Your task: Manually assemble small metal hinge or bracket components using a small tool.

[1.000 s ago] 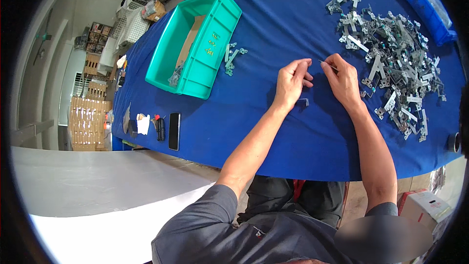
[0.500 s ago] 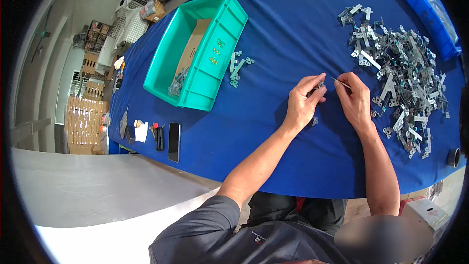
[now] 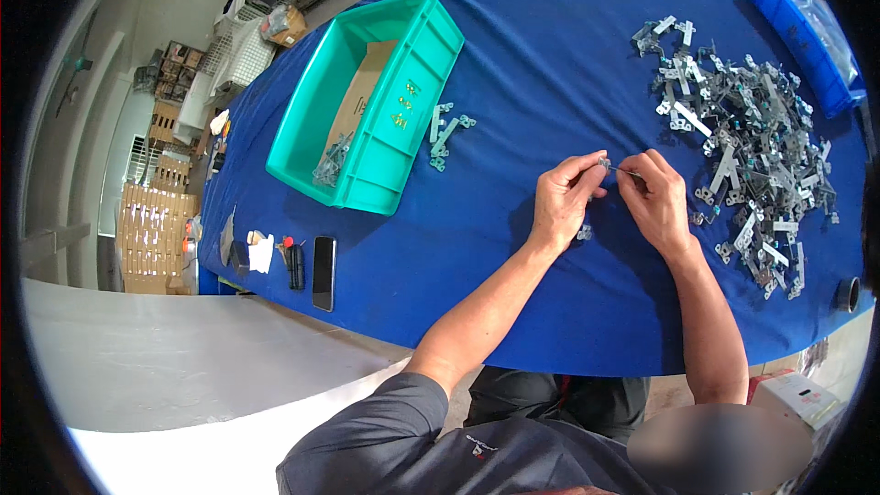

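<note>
Landmark: the green crate (image 3: 383, 165), standing on a table (image 3: 513, 73) covered in blue cloth; every place below is told from it.
Left hand (image 3: 561, 202): to the crate's right; its fingers are pinched closed on a small metal piece (image 3: 604, 163).
Right hand (image 3: 654, 200): farther right of the crate; its fingers are closed on a thin rod (image 3: 629, 171).
Piece and rod: the piece is at the left fingertips, to the crate's right and just left of the right fingers. The rod's long axis runs roughly sideways, its tip pointing crate-ward at the piece. The left hand is nearer the piece, since it holds it; whether the tip touches or enters it, I cannot tell.
Loose bracket (image 3: 584, 233): on the cloth right of the crate, just beside the left hand.
Inside the crate: brown cardboard (image 3: 368, 92) against the wall and a small pile of metal parts (image 3: 334, 161) at the end nearer the person.
Beside the crate: a few brackets (image 3: 444, 139), just right of it.
Bracket heap (image 3: 756, 165): well right of the crate, loosely tangled.
Blue bin (image 3: 790, 37): beyond the heap, farthest right from the crate, with clear plastic (image 3: 819, 23) in it.
</note>
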